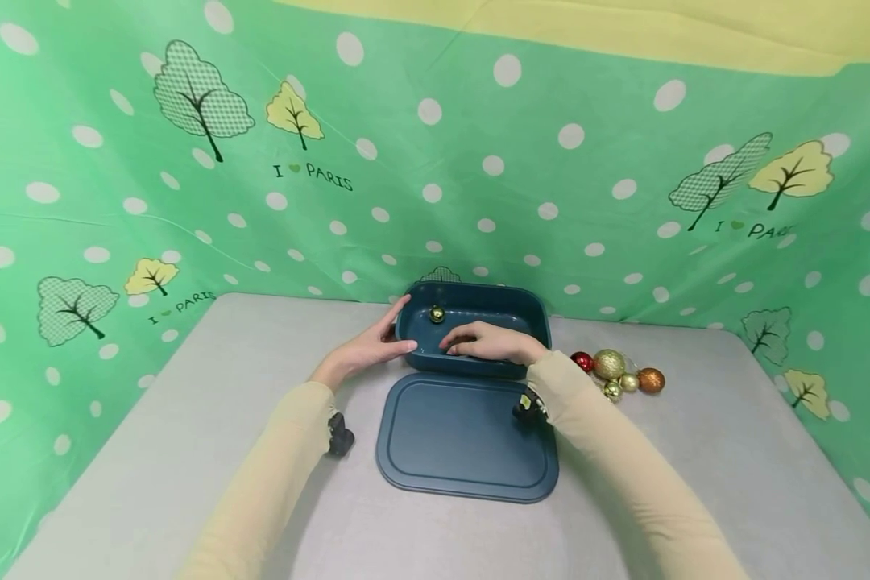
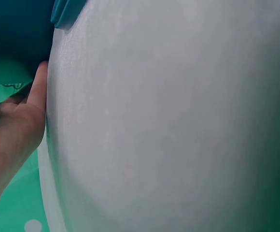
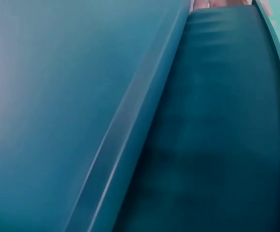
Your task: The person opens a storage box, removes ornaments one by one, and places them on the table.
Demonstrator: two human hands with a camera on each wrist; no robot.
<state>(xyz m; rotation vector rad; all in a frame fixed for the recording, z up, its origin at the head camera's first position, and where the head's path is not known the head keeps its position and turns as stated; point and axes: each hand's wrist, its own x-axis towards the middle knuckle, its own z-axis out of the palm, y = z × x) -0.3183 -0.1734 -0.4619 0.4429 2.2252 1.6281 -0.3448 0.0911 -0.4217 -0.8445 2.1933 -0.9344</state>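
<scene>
Your left hand [image 1: 366, 348] rests against the left end of the dark blue box [image 1: 473, 326], fingers fairly straight along its rim and wall, thumb toward you; it steadies rather than clamps. Your right hand [image 1: 487, 341] reaches over the near rim into the box, fingers spread low inside. You cannot tell from any view whether that grip is pinching anything; the right wrist view shows only blue plastic.

The box sits toward the back of the grey tabletop [image 1: 188, 419], open. One gold ball [image 1: 437, 313] lies inside near the back left corner, apart from your right fingers.

Risks:
- The box likely slides or tips toward you if the right hand presses on the near wall while the left only leans.
- The loose ball could roll inside when the box is nudged.
- Your right sleeve [image 1: 587, 419] hangs over the lid's corner and may drag it.

Around:
- The flat blue lid [image 1: 464, 439] lies just in front of the box, under your right forearm.
- A cluster of ornaments [image 1: 616, 372], red, gold and orange, lies just right of the box.
- A green dotted cloth [image 1: 478, 161] backs the scene.
</scene>
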